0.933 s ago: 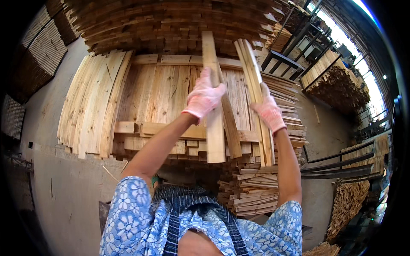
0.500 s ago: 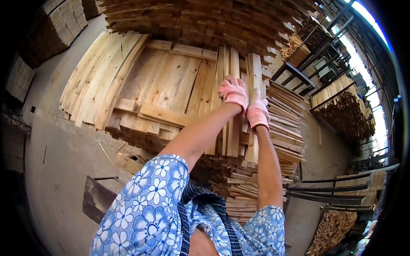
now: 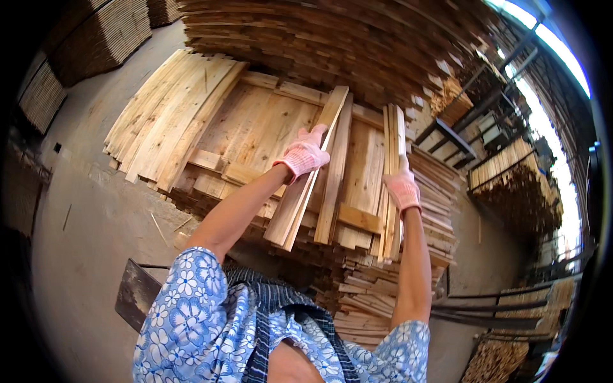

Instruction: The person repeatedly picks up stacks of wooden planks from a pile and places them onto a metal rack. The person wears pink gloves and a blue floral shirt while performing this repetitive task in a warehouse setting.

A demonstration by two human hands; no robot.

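My left hand, in a pink knitted glove, is closed around a tilted wooden plank above the stack. Its fingers lie over the plank's face, with the thumb at the right edge. Beside it another narrow plank lies across the layer. At the right end of the stack, my right hand, also gloved in pink, grips a few narrow planks standing close together; its lower fingers are partly hidden. Wide boards form a flat layer between crosswise wooden pieces.
A tall timber pile rises directly behind. Several pale boards lie at the stack's left end. Thin slats are heaped on the right. Dark metal bars stick out at lower right, and a brown panel stands at lower left.
My hands have moved apart. The left has shifted leftward with a plank, tilting it, while the right has moved slightly right and nearer. Bare boards now show between the planks.
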